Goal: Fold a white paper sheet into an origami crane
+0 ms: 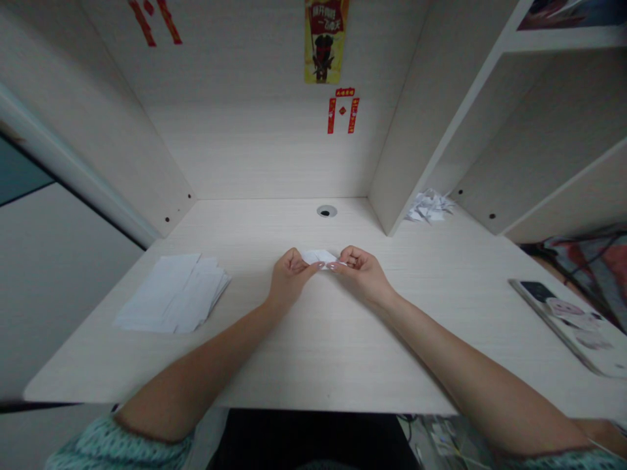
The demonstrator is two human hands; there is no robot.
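Note:
A small piece of folded white paper [318, 255] is held between my two hands over the middle of the desk. My left hand [290, 274] pinches its left end, thumb along the near edge and fingers curled. On the other end, my right hand [361, 271] grips it the same way, with both thumb tips almost meeting at the centre. The finer creases of the paper are too small to make out. To the left of my left hand lies a spread stack of white paper sheets [171, 294].
A pile of folded white paper pieces [430, 206] sits at the back right, beyond the upright divider [416, 130]. A phone in a patterned case [573, 326] lies near the right edge. The desk [313, 359] has a round cable hole [326, 211] at the back.

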